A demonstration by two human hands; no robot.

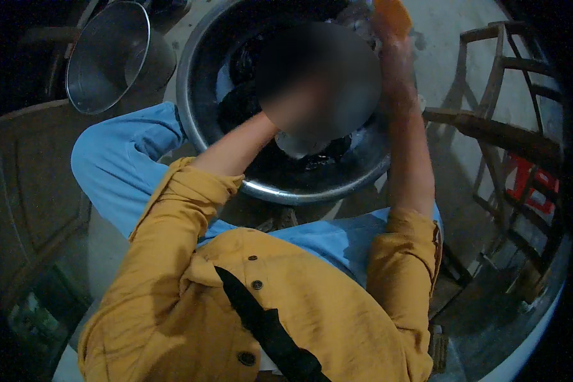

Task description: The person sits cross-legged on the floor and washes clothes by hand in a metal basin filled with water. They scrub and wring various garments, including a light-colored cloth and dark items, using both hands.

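A wide metal basin (pixel 194 121) stands in front of me between my knees, with dark, wet-looking material (pixel 239 105) inside. My left hand (pixel 309 92) reaches into it from the left. A round blurred patch covers that hand, so neither its fingers nor anything in them shows. Below the patch, something pale and wet (pixel 299 146) lies in the basin. Over the basin's right rim my right hand (pixel 396 60) stretches away from me, smeared. It seems closed on an orange object (pixel 393 18) at its far end, whose kind I cannot make out.
At the far left an empty metal bucket (pixel 140 63) leans on its side. A wooden frame with rungs (pixel 496 76) stands on the right, with a red item (pixel 531 184) behind its bars. A brown wooden panel (pixel 38 184) is at the left.
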